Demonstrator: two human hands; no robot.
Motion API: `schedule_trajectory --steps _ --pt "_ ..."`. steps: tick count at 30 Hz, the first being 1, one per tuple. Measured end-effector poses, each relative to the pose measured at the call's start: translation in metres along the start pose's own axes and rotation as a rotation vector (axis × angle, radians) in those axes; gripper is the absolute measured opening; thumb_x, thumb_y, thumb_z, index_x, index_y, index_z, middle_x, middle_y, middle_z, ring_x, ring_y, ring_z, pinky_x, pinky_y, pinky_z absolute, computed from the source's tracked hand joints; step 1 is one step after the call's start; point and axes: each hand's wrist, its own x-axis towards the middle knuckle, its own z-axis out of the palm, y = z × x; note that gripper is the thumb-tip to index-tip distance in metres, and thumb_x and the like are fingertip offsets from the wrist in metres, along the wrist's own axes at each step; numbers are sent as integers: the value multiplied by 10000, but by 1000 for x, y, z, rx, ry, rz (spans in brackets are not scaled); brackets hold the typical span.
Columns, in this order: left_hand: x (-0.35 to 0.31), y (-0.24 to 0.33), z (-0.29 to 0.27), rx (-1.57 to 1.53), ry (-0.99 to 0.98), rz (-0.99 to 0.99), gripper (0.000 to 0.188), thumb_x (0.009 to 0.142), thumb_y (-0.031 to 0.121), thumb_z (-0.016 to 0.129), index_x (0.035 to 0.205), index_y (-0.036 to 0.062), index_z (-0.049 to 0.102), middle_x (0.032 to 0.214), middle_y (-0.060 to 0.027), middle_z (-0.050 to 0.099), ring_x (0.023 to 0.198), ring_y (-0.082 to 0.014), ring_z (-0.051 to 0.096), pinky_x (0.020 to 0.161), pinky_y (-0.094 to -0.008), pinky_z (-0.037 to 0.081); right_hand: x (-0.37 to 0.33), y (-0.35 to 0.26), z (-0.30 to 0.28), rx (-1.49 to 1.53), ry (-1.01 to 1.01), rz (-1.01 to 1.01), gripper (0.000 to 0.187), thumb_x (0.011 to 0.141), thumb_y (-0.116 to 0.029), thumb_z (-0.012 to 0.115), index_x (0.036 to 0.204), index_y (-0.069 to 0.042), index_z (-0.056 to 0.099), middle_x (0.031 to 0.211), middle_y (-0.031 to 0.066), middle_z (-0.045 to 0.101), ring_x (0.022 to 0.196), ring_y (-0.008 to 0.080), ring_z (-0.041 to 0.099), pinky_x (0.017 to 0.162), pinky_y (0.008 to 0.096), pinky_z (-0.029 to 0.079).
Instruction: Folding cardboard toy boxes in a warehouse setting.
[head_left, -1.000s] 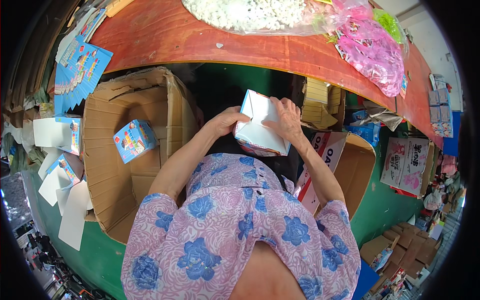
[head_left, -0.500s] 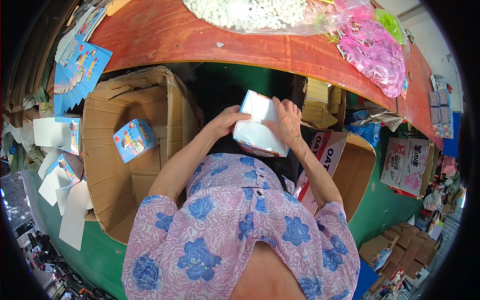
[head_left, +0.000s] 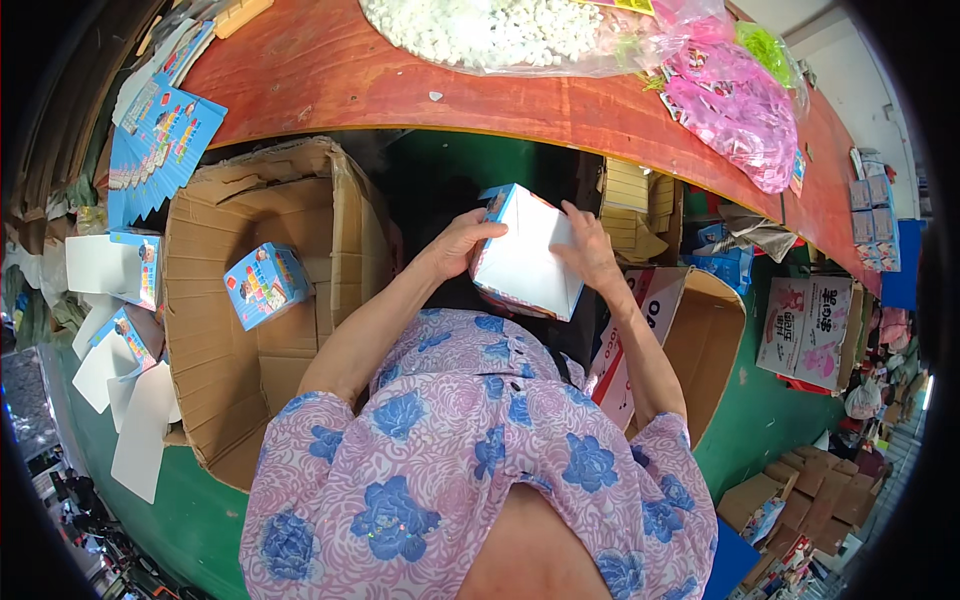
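Observation:
In front of my lap is a small carton (head_left: 525,250) with a plain white face turned up and printed blue edges. My left hand (head_left: 468,240) grips its left side, the thumb lying on the white face and the fingers hidden behind. Against the carton's right edge is my right hand (head_left: 592,250), its fingers extended and a little apart, the thumb touching or just over the white face. To the left, a blue printed carton (head_left: 266,285) sits inside a large brown cardboard box (head_left: 225,400).
Beyond my hands runs a red-brown table (head_left: 320,85) bearing a bag of white pieces (head_left: 490,35) and a pink plastic bag (head_left: 730,110). Fanned blue printed cards (head_left: 160,140) lie at its left end. Flat unfolded cartons (head_left: 145,430) are left of the brown box; an open carton (head_left: 705,350) stands right.
The right hand has slid off the top face toward the carton's right edge, its fingers lifting and separating. The carton is tilted slightly, while my left hand keeps its grip.

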Motion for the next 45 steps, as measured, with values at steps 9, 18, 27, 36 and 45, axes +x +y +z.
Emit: schedule_trajectory --steps 9,18,27,36,45 --pt "-25 12 73 176 -3 141 315 649 128 632 921 -12 554 801 -59 577 718 -135 542 627 -278 439 -10 34 -38 575 130 -24 495 800 -161 509 1218 38 332 1148 152 456 1037 218 452 890 307 345" --pt "-183 108 194 503 -327 369 338 574 183 624 789 -54 516 668 -74 523 605 -135 497 499 -256 368 9 76 -54 854 20 -69 387 841 -250 474 1157 -35 411 1018 111 522 936 215 506 765 311 419" --pt "-278 147 203 986 -74 909 293 593 120 616 828 -14 504 654 -82 547 633 -157 545 568 -284 434 63 110 1 689 -96 -109 377 837 -264 484 1158 -83 403 1003 98 516 887 222 523 723 322 428" --pt "-355 173 68 1945 1315 763 279 670 136 599 937 98 528 734 -130 586 685 -304 571 601 -374 446 63 44 25 865 -408 267 344 826 -248 495 1127 -107 409 890 52 529 716 189 547 551 277 439" --pt "-444 63 -157 1851 2043 160 111 747 110 440 835 68 493 693 -130 570 644 -297 570 538 -410 440 40 22 54 663 -528 429 283 820 -231 504 1051 -75 453 767 33 548 638 164 557 510 279 443"
